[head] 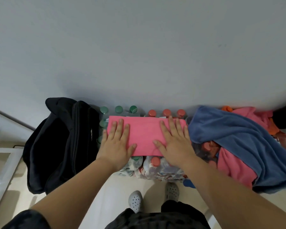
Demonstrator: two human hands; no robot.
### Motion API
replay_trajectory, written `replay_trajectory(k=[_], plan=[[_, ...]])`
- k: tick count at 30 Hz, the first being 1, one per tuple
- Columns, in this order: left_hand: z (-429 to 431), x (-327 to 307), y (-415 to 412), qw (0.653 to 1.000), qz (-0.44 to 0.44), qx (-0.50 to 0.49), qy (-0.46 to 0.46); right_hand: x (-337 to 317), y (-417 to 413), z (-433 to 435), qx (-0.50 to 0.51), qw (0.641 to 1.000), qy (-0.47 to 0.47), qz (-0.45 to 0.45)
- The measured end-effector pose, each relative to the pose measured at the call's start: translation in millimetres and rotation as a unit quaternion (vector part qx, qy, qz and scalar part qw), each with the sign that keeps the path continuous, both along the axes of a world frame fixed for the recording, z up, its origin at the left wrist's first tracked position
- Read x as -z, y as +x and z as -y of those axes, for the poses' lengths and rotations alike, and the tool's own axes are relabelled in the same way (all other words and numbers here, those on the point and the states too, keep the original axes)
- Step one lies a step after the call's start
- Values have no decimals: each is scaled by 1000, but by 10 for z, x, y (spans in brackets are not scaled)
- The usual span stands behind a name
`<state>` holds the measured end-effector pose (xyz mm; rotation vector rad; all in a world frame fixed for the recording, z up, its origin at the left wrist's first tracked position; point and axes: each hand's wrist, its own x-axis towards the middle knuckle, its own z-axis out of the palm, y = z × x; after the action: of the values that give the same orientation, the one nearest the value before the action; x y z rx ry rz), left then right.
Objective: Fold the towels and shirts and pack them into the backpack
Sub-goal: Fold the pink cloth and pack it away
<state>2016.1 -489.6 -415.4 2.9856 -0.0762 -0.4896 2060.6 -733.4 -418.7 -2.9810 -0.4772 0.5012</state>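
Fingers (120, 127) straight and released: I see left hand (116, 143) and right hand (174, 142) pressing flat on folded pink towel (144, 132), grasping nothing. Towel lies atop wrapped bottle packs (153, 170), far edge near wall. Black backpack (59, 146) just beside packs, left. Blue towel (238, 138) heap meets towel's right edge. Floor (116, 187) strip shows between packs and shoes.

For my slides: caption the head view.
Left hand and right hand flatten folded pink towel atop bottles beside black backpack.

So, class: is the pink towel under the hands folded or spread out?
Folded. The pink towel lies as a neat narrow rectangle, with the left hand and right hand pressing it flat.
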Motion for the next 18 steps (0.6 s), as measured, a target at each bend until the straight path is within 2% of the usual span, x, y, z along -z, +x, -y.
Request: replay_trajectory(k=[5, 8, 10, 12, 15, 18], plan=[[83, -1, -435, 999, 10, 1, -41, -42, -369, 236, -13, 1000, -5, -11], [50, -50, -579, 996, 53, -30, -67, -112, -469, 274, -14, 1000, -23, -9], [33, -114, -597, 993, 68, -74, -57, -176, -489, 224, -22, 999, -33, 5], [28, -192, -547, 992, 34, -113, -49, -266, -473, 95, -41, 999, -25, 15], [-6, -265, -441, 994, 23, -108, -13, -362, -399, -150, -67, 998, -9, -4], [-46, -304, -374, 993, 42, -103, -24, -300, -368, -263, -89, 994, -6, -55]])
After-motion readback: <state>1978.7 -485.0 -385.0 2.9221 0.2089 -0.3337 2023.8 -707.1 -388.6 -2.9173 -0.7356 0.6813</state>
